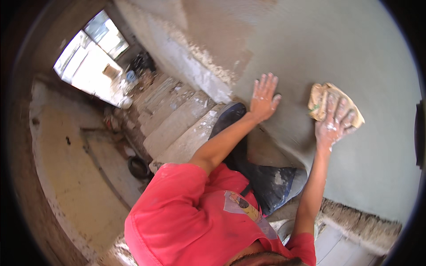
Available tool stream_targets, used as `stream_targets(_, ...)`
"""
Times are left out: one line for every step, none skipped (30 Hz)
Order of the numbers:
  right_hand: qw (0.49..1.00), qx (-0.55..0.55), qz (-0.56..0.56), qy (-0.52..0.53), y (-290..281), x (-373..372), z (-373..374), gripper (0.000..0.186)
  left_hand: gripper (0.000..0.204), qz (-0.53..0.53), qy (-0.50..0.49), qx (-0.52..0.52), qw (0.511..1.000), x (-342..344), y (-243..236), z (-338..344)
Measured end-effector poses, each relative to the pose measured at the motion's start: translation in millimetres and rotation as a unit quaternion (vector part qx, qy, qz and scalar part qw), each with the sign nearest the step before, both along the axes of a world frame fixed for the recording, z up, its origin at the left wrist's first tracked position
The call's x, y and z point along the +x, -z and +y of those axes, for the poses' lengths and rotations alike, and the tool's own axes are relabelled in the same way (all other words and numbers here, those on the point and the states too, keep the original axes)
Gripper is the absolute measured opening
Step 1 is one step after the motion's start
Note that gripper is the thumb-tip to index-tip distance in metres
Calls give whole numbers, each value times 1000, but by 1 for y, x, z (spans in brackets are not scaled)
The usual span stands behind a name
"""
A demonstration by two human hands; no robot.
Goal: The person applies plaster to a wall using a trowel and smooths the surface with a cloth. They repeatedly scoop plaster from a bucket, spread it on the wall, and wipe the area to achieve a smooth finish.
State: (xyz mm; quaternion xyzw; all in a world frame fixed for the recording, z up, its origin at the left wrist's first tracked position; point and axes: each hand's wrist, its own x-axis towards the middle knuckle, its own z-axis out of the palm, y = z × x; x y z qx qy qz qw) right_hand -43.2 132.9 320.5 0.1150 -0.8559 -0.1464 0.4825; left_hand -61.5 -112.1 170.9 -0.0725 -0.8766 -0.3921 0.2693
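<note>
Right hand point(333, 123) presses a pad point(333, 105) flat on the wet wall point(355, 53), left hand point(263, 97) spread open bracing — lean harder and fingers could dent fresh plaster above steep stairs point(177, 124).

- The right hand point(333, 122) lies over the lower left part of the yellowish sponge point(326, 99), hiding what sits under the palm.
- The clutter point(135, 73) at the far end of the stairs point(177, 119) is too small and blurred to tell apart.
- The view through the window point(91, 60) is washed out by glare.
- The dark object point(419, 133) at the right rim is cut off.
</note>
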Motion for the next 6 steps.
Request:
stream_targets(1000, -2, -2, 1, 3, 0, 0, 63, 78, -20, 9, 0, 1000, 6, 9, 2)
stream_targets(1000, -5, -3, 3, 4, -2, -1, 63, 78, -38, 19, 0, 999, 11, 15, 1)
stream_targets(1000, -7, -1, 10, 6, -4, 0, 63, 78, -53, 34, 1, 998, 13, 21, 0)
stream_targets(999, 20, -4, 37, 11, -9, 6, 65, 81, -64, 32, -7, 997, 16, 29, -3)
stream_targets(1000, 7, 17, -2, 11, -12, -1, 65, 81, -82, 36, -7, 996, 18, 35, -5)
stream_targets(998, -6, 38, -40, 11, -17, -8, 66, 81, -99, 41, -6, 994, 19, 42, -7)
